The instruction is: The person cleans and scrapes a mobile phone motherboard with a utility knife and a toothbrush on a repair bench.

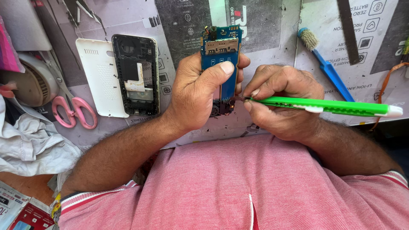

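Note:
My left hand (200, 91) grips a blue phone circuit board (221, 49) upright, thumb pressed across its face. My right hand (281, 102) holds a green utility knife (332, 106) like a pen, its small blade tip touching the board's lower edge near a round black part. Both hands are above the worktable, close to my pink shirt.
To the left lie a black phone frame (136, 74) and a white back cover (100, 76), with pink-handled scissors (72, 110) beside them. A blue-handled brush (328, 68) lies at the right. A grey cloth (34, 140) sits at the left edge. Flattened cardboard (272, 25) covers the table.

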